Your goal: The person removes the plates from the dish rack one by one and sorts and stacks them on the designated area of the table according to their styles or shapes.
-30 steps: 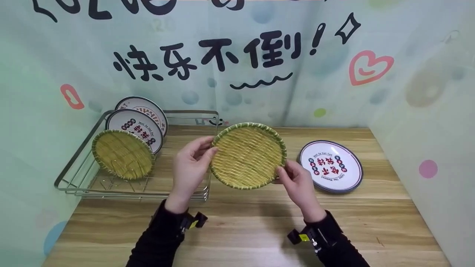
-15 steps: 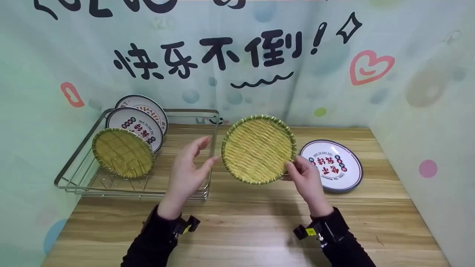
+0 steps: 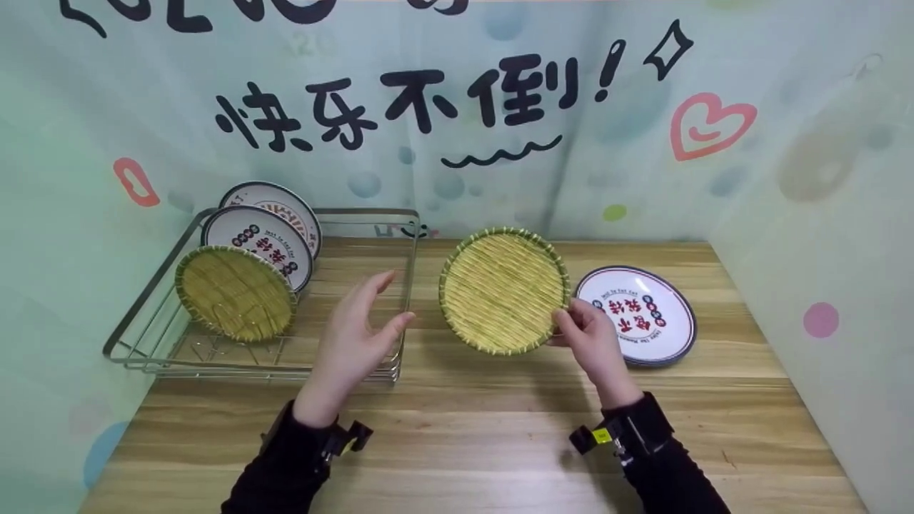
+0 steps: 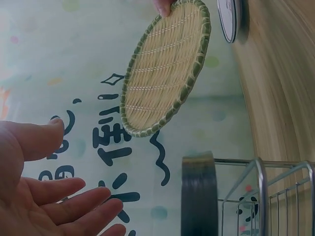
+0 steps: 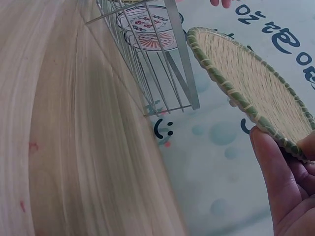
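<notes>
Nearest, the left hand (image 3: 355,330) is spread open and holds nothing, while the right hand (image 3: 591,335) pinches the lower right rim of a woven tray (image 3: 504,290) held tilted above the table (image 3: 457,435), between the wire rack (image 3: 260,300) and a plate (image 3: 643,316) lying beyond.

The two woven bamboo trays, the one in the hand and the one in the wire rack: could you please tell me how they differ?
The held bamboo tray is pinched at its edge by the right hand and hangs in the air above the table; the racked bamboo tray stands on edge in the dish rack, touched by no hand. The held bamboo tray looks paler; the racked bamboo tray is more yellow. Both are round, woven, with green rims.
</notes>
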### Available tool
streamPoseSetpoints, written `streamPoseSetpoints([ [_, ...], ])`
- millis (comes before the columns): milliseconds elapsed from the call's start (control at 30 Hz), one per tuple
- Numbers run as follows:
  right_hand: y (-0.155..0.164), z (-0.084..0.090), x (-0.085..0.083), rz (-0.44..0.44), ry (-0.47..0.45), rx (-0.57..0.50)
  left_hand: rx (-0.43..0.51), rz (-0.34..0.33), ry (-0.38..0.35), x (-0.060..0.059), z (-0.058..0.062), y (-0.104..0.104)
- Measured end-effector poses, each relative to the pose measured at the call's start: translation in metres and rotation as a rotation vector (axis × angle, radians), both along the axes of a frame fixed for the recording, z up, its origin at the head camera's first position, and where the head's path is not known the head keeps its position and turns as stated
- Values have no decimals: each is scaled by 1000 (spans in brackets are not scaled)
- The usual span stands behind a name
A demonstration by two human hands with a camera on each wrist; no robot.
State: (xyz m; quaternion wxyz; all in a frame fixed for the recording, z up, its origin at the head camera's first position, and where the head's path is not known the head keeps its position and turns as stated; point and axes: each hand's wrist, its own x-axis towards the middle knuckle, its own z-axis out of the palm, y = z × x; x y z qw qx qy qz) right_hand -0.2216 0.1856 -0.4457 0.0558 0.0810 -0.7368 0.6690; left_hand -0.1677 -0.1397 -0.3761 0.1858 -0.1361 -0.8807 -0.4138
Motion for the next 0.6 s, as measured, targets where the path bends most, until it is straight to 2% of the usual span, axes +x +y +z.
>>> streamPoseSetpoints([
  [333, 4, -8, -13, -18, -101, -2, -78, 14, -9, 1, -7, -9],
  [600, 7, -15, -19, -25, -150, -3, -110, 27, -64, 2, -13, -16],
])
